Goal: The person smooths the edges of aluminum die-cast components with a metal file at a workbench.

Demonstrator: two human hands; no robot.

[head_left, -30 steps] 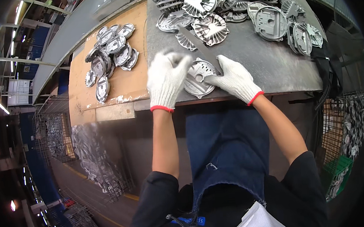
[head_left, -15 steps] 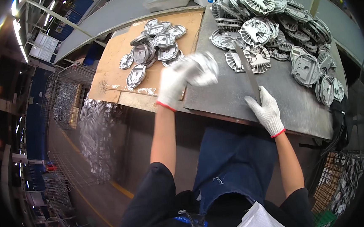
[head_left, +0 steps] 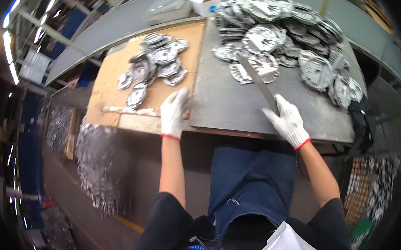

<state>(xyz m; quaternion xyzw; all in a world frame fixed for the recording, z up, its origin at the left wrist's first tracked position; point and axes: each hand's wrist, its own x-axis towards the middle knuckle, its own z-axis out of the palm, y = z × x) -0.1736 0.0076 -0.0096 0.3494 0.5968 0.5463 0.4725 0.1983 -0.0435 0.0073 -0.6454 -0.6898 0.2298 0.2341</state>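
My right hand (head_left: 287,122), in a white knit glove with a red cuff, grips the near end of a long grey flat file (head_left: 257,80). The file slants away to the left above the dark metal tabletop (head_left: 222,105), its tip by the round metal castings (head_left: 262,39) heaped at the right. My left hand (head_left: 174,113), gloved alike, is over the front edge of the cardboard-covered part. Its fingers are loosely apart, slightly blurred, with nothing visible in them. Beyond it lies a smaller group of similar castings (head_left: 154,63) on the brown cardboard (head_left: 105,92).
A clear plastic bin (head_left: 169,10) and a small white box (head_left: 205,5) stand on the grey ledge behind the table. Wire cages of metal parts (head_left: 96,165) are on the floor at the left. Another cage (head_left: 372,187) stands at the lower right.
My left hand has drawn back toward the table edge; the metal casting seen in it before no longer shows there. My right hand keeps the file. The whole view has shifted slightly.
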